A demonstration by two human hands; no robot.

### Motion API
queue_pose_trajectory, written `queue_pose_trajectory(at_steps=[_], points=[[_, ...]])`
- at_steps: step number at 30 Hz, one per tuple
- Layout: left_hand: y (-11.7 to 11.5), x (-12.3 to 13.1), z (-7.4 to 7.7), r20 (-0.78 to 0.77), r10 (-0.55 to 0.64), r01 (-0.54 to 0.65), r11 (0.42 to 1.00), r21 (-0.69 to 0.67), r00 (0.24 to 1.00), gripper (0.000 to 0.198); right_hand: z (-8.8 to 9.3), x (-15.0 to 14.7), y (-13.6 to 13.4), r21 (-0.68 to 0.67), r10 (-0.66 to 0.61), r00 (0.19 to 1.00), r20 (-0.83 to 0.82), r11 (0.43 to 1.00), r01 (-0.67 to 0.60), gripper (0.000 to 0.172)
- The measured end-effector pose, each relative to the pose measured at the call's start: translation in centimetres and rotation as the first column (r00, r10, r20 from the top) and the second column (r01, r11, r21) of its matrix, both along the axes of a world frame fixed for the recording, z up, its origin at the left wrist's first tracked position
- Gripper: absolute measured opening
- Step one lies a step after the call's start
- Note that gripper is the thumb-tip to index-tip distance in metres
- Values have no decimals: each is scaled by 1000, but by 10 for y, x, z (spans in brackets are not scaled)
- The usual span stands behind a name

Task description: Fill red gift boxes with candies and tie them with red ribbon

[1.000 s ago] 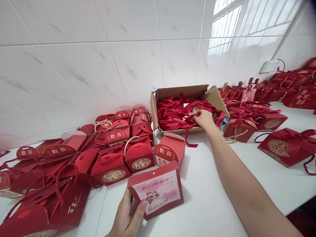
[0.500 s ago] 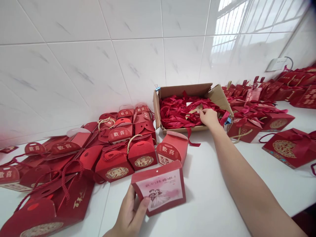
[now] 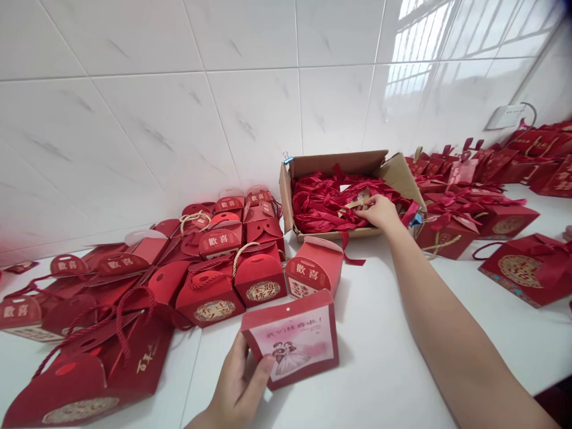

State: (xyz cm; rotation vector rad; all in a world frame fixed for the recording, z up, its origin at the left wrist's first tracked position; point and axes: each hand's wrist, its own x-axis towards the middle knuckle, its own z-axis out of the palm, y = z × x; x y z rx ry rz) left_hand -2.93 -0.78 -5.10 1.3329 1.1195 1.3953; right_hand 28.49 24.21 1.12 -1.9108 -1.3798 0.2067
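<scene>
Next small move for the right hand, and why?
Probably ease the right hand up from the brown cardboard carton: it is at a flat tan strip among tangled red satin ribbons, though its grip is unclear, while the left hand holds a red paper box with a printed couple.

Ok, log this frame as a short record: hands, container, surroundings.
Left hand: holds a red cardboard box with a pink couple picture
Right hand: fingers in the open brown cardboard carton; grip unclear
Carton contents: tangled red fabric ribbons
Left of carton: clustered red cardboard handled boxes
Right of carton: red boxes with ribbon bows
Surface: white tabletop
Backdrop: glossy white tiled wall
</scene>
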Motion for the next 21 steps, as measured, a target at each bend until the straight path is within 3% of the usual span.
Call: queue_pose_trajectory(at_steps=[3, 10, 15, 18, 21], points=[[0, 1, 1, 7, -3, 3, 1000, -3, 1000, 42, 0, -1, -1, -7, 23, 1000, 4, 1000, -23, 36], [3, -4, -1, 0, -45, 45, 999, 31, 999, 42, 2, -3, -3, -39, 129, 991, -19, 991, -130, 18], [2, -8, -5, -5, -91, 91, 996, -10, 996, 40, 0, -4, -2, 14, 163, 985, -51, 987, -163, 37], [1, -6, -5, 31, -50, 50, 999, -9, 998, 40, -4, -4, 0, 50, 160, 985, -68, 986, -156, 35], [2, -8, -7, 20, -95, 95, 995, 7, 995, 39, -6, -3, 2, 111, 134, 988, -78, 986, -125, 31]])
